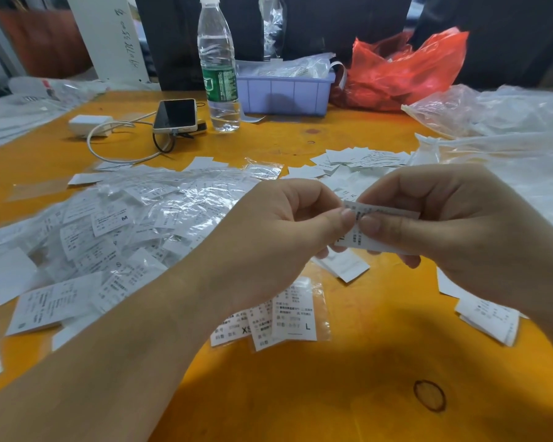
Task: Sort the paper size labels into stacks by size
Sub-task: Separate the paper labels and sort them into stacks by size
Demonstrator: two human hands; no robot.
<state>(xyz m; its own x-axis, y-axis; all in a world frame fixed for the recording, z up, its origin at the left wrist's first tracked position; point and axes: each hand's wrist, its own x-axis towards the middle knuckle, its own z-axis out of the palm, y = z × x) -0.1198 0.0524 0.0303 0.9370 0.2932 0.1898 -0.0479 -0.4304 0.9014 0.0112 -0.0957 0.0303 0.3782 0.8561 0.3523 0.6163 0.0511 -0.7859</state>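
Observation:
Above the middle of the orange table [300, 393], my left hand [278, 231] and my right hand [454, 224] both pinch a small bunch of white paper size labels [377, 231]. My thumbs meet on its left end. A big loose heap of labels in clear sleeves [115, 231] covers the table's left side, with M and S prints showing. Three sleeved labels [281, 317] marked XS and L lie under my left wrist. A small stack [348, 266] sits below my hands, another stack [489, 320] lies at the right, and more labels [358, 161] are spread behind.
At the back stand a water bottle [218, 68], a phone [175, 116] with a white charger and cable [90, 124], a purple bin [284, 94] and a red plastic bag [403, 68]. Clear plastic bags [505, 129] pile up at the right.

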